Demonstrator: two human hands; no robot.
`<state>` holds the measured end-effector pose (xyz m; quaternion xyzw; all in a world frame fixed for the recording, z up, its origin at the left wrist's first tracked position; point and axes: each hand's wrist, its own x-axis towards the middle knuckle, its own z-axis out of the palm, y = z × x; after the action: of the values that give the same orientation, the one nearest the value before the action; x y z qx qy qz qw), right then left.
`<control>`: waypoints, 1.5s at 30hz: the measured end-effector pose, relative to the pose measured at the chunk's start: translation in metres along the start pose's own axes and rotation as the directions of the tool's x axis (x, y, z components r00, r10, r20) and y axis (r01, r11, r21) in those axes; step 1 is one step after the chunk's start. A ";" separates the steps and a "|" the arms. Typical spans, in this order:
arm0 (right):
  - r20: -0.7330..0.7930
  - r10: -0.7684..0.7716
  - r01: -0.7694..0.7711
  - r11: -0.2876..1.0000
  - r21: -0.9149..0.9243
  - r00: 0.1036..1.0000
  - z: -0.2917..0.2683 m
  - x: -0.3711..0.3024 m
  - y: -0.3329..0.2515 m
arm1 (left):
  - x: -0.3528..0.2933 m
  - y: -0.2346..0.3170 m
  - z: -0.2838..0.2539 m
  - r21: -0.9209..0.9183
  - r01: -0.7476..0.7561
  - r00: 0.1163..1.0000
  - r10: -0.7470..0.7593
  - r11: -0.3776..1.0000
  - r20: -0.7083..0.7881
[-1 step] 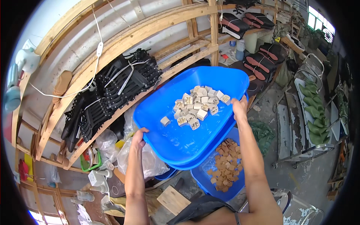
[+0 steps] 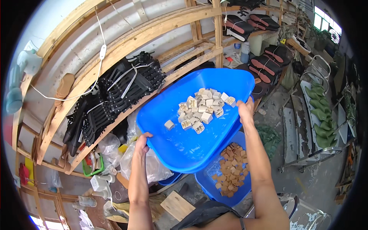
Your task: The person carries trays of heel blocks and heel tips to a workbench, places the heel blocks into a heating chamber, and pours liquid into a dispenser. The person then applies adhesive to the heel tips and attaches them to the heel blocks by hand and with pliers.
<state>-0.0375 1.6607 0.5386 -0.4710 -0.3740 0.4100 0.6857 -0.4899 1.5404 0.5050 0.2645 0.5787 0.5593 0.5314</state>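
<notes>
My left hand (image 2: 142, 143) is closed on the near left rim of a blue plastic basin (image 2: 174, 148). My right hand (image 2: 245, 110) grips its right rim, fingers partly hidden at the edge. The basin is held up, tilted, with its inside facing me. Beige shoe heels (image 2: 207, 117), blocky and some showing hollow ribbed undersides, lie heaped toward its right; a single one sits apart at the left. A second blue rim shows under the basin's near edge. Lower down, another blue basin (image 2: 209, 184) holds many small flat brown pieces (image 2: 232, 168), partly covered by my right forearm.
A wooden rack (image 2: 130, 33) runs along the wall, carrying bundled black shoe parts (image 2: 126, 86) and tied dark soles (image 2: 264, 65). Clear plastic bags (image 2: 140, 165) lie below it. A wooden board (image 2: 177, 204) is near my body. At right stands a metal trolley with green pieces (image 2: 322, 115).
</notes>
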 end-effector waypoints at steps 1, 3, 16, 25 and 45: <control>-0.018 -0.048 0.047 0.999 -0.015 0.999 -0.007 -0.003 -0.006 | -0.009 -0.003 0.001 0.007 -0.004 1.000 0.004 1.000 0.017; 0.042 0.010 -0.011 1.000 0.020 0.999 -0.041 -0.005 -0.028 | -0.041 -0.009 0.012 0.019 -0.008 0.999 0.008 1.000 0.043; -0.439 -0.283 0.359 0.928 0.101 0.853 -0.317 -0.352 -0.106 | -0.304 -0.074 0.078 0.077 -0.395 0.893 0.363 0.915 0.265; -0.784 -0.300 0.438 0.898 -0.040 0.543 -0.415 -0.597 -0.158 | -0.420 -0.093 0.150 0.013 -0.362 0.729 0.275 0.932 0.627; -0.955 -0.298 0.049 0.953 -0.298 -0.011 -0.407 -0.654 -0.064 | -0.272 -0.254 0.387 0.264 -0.219 0.126 -0.242 0.939 0.962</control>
<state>0.0908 0.9107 0.4039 -0.6300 0.1244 -0.1622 0.7492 0.0166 1.3775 0.4293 0.6507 0.1705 0.1284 0.7288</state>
